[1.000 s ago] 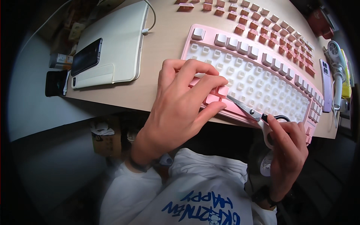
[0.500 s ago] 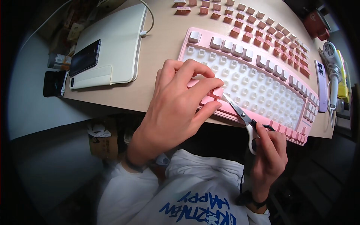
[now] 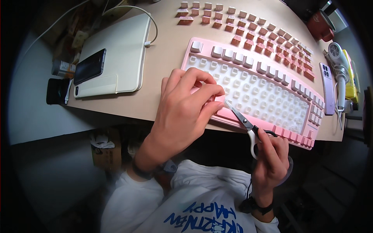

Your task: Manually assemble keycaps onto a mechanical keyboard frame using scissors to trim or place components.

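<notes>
Scissors with grey metal blades and black-and-white handle loops (image 3: 245, 122) are gripped in the right hand (image 3: 272, 159), its fingers curled on the handles (whether any pass through the loops, I cannot tell). Their tip points at a small pink plastic keycap (image 3: 219, 98), which the left hand (image 3: 186, 101) pinches between thumb and forefinger; whether tip and keycap touch is unclear. That keycap is at the lower-left part of a long pink keyboard with a translucent white middle (image 3: 268, 95). Beyond it, loose pink and pale keycaps (image 3: 269, 50) stand in rows on the beige desk (image 3: 163, 46). A dark rectangular phone (image 3: 91, 68) lies leftward.
</notes>
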`<state>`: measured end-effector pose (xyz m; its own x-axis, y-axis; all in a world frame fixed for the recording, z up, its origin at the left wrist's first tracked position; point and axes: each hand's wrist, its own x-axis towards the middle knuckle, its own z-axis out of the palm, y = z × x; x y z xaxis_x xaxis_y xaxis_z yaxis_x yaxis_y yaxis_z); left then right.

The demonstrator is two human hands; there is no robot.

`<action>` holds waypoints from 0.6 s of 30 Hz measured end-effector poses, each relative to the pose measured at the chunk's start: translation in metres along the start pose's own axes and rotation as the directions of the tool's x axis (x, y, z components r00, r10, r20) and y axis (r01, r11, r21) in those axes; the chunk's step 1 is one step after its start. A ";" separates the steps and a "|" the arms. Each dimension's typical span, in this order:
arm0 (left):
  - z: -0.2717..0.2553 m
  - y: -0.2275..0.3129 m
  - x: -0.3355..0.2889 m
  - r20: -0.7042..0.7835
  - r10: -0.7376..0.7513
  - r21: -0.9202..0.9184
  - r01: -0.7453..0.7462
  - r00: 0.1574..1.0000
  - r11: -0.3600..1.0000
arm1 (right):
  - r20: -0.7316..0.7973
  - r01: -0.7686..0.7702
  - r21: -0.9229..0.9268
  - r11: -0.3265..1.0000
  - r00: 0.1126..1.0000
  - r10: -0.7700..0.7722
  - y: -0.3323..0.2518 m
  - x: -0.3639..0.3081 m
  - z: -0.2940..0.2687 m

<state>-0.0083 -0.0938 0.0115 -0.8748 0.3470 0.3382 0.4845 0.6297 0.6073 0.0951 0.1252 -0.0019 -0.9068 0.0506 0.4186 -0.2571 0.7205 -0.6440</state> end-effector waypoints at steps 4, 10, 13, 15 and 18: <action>0.002 -0.003 0.001 -0.012 -0.004 -0.020 0.004 1.000 1.000 | 0.053 0.027 -0.029 0.999 0.998 -0.025 0.000 -0.005 0.005; -0.009 -0.009 0.008 -0.108 -0.012 -0.062 0.005 0.994 0.998 | -0.025 0.022 -0.118 0.993 0.999 -0.025 -0.001 -0.006 -0.013; -0.017 -0.005 0.010 -0.108 -0.137 -0.135 0.122 0.985 0.983 | -0.018 -0.017 -0.098 0.995 1.000 0.015 0.003 -0.012 -0.026; -0.025 -0.006 0.018 -0.097 -0.053 -0.022 0.051 0.994 0.998 | 0.004 -0.023 -0.084 0.996 1.000 0.023 0.005 -0.016 -0.029; -0.028 -0.004 0.030 -0.064 -0.173 -0.111 0.165 0.983 0.980 | 0.010 -0.035 -0.079 0.996 0.999 0.036 0.008 -0.020 -0.029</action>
<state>-0.0367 -0.1054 0.0389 -0.9434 0.1878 0.2734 0.3307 0.5969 0.7310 0.1213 0.1503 0.0030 -0.9187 0.0698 0.3888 -0.1977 0.7708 -0.6056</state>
